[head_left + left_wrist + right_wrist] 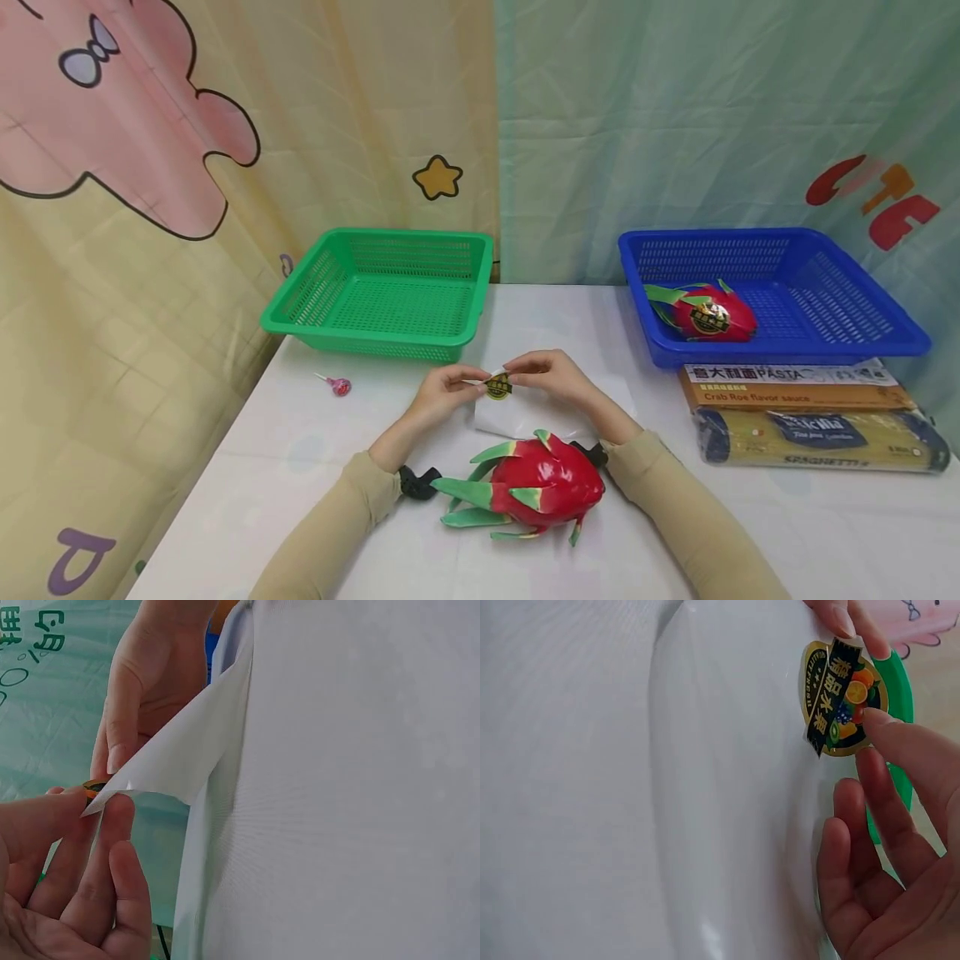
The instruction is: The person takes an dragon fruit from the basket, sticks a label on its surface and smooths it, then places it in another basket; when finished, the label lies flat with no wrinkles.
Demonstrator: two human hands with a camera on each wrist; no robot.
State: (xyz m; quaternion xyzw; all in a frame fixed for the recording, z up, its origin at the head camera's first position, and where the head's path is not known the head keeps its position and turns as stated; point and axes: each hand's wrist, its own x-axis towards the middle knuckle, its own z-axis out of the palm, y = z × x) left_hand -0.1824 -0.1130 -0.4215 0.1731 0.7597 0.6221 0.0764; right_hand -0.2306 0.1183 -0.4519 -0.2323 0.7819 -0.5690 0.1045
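Note:
Both hands meet over a white backing sheet (547, 412) that bears a black-and-gold fruit sticker (845, 697). My left hand (438, 396) pinches the raised corner of the sheet between thumb and finger. With its thumb on the sticker's face and a finger behind, my right hand (555, 379) pinches the sticker at its edge. In the left wrist view the sheet corner (172, 750) is bent up, and only a sliver of the sticker shows. A red dragon fruit (547, 483) with green-tipped scales lies on the table between the forearms.
A green basket (375, 340) stands at the back left, with a lollipop (340, 386) in front. The blue basket (825, 343) at the right holds another dragon fruit (716, 315) with a sticker. Before it lie a pasta box (795, 396) and a spaghetti pack (825, 442).

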